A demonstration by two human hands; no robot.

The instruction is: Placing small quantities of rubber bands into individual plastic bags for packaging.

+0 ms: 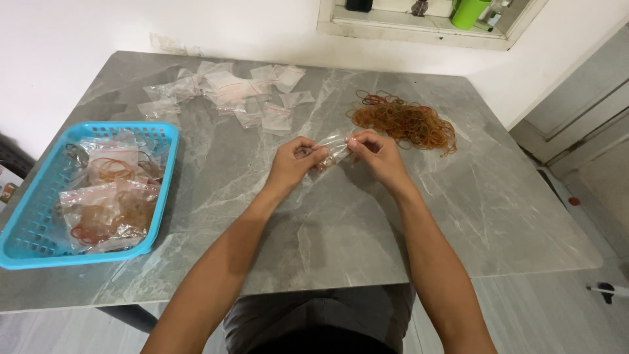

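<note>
The fingers (319, 152) of both hands pinch a small clear plastic bag (334, 145) between them, just above the grey counter (341, 223). The left hand (295, 160) grips one side of the bag, the right hand (377, 154) the other. Working the mouth apart looks best done with thumbs and forefingers rubbing the two film layers against each other, holding near the rim so the thin plastic does not stretch. A heap of rubber bands (403, 123) lies just beyond the right hand; empty bags (236, 92) are spread farther back, and filled bags (108, 196) sit in a blue basket (167, 177) well to the left.
</note>
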